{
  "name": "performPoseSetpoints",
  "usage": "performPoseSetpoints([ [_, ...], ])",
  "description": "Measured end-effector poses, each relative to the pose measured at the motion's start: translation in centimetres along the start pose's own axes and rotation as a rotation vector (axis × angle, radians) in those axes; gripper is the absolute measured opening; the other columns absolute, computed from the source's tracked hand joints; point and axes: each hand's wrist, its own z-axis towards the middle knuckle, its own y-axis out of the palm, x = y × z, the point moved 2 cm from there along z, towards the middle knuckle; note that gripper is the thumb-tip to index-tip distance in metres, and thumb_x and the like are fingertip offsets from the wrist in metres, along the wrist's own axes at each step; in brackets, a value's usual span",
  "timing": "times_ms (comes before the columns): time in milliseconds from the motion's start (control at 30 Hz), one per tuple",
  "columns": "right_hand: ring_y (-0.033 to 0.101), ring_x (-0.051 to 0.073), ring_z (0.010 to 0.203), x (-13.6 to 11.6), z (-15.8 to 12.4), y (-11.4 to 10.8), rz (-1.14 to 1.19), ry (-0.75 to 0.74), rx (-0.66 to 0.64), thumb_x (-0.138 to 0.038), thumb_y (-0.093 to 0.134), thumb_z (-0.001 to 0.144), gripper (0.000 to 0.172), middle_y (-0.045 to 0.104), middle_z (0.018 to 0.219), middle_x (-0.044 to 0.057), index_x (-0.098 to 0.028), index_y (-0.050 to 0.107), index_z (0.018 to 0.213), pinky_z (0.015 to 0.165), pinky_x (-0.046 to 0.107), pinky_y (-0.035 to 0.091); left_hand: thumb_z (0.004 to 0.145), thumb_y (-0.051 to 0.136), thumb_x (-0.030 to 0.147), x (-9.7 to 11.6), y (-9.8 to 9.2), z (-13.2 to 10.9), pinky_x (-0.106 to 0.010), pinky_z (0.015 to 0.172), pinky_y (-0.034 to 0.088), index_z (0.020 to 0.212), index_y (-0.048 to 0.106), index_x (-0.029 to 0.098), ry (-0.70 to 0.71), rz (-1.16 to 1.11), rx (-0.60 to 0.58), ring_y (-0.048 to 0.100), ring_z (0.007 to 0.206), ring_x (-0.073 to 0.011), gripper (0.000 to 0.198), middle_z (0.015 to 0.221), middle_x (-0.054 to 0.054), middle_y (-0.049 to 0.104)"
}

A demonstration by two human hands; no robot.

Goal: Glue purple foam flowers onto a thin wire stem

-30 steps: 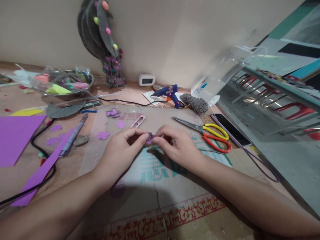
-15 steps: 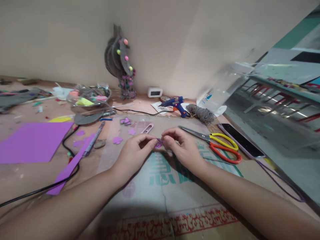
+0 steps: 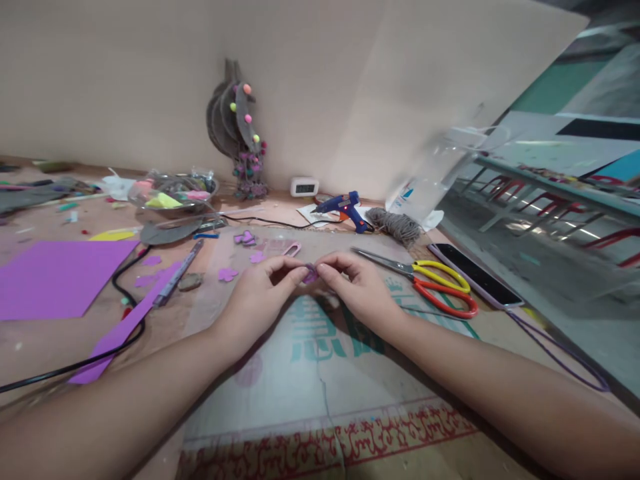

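"Currently, what is held?"

"At centre frame, left hand (image 3: 260, 290) and right hand (image 3: 359, 288) pinch a small purple piece (image 3: 311, 274), fingertips closed on it."

"Progress?"

"Apparently partial: that piece seems unfinished; left of centre, purple cutouts (image 3: 227, 275) lie loose; beyond them, one grey-edged form (image 3: 245, 237) looks assembled."

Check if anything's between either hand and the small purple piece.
Nothing visible. The left hand pinches the small purple piece; the right hand has its fingertips at the other edge, too small to tell if gripping. The scissors lie off to the right, not between.
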Motion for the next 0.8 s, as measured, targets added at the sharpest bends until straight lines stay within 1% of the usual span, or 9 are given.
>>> performPoseSetpoints([
  [133,0.057,0.012,0.065,-0.17,-0.09,0.06,-0.017,0.018,-0.009,-0.026,0.056,0.082,0.013,0.065,0.073,0.002,-0.016,0.064,0.081,0.061,0.024,0.045,0.081,0.059,0.036,-0.17,0.03,0.09,-0.029,0.072,0.049,0.089,0.069,0.021,-0.01,0.013,0.009,0.065,0.079,-0.0183,0.02,0.086,-0.002,0.072],
  [267,0.056,0.012,0.063,-0.17,-0.05,0.09,0.0,0.034,-0.024,-0.026,0.056,0.082,0.013,0.064,0.071,0.001,-0.016,0.063,0.079,0.061,0.024,0.045,0.081,0.058,0.037,-0.17,0.06,0.11,-0.029,0.071,0.05,0.089,0.069,0.021,-0.019,-0.013,-0.01,0.066,0.078,-0.0183,0.02,0.085,-0.002,0.072],
  [533,0.054,0.011,0.062,-0.14,-0.03,0.22,0.025,0.018,-0.045,-0.024,0.055,0.083,0.011,0.06,0.068,0.0,-0.016,0.06,0.077,0.06,0.023,0.043,0.081,0.058,0.038,0.17,0.08,-0.1,-0.031,0.075,0.049,0.09,0.069,0.02,-0.04,0.018,-0.024,0.066,0.082,-0.0199,0.023,0.089,-0.004,0.073],
  [700,0.053,0.011,0.062,-0.14,-0.09,0.14,-0.001,0.016,-0.028,-0.024,0.055,0.083,0.011,0.059,0.068,0.0,-0.016,0.06,0.076,0.06,0.023,0.043,0.083,0.057,0.039,0.16,0.01,-0.12,-0.029,0.078,0.048,0.094,0.069,0.022,-0.017,0.029,-0.023,0.065,0.087,-0.019,0.024,0.095,-0.003,0.073],
  [800,0.052,0.011,0.062,-0.1,-0.12,0.09,-0.018,-0.001,-0.026,-0.024,0.055,0.083,0.012,0.059,0.067,-0.001,-0.016,0.059,0.075,0.06,0.023,0.042,0.085,0.055,0.042,0.2,-0.09,-0.12,-0.027,0.074,0.048,0.093,0.069,0.021,-0.002,0.021,-0.004,0.065,0.083,-0.0177,0.027,0.089,-0.002,0.073],
])
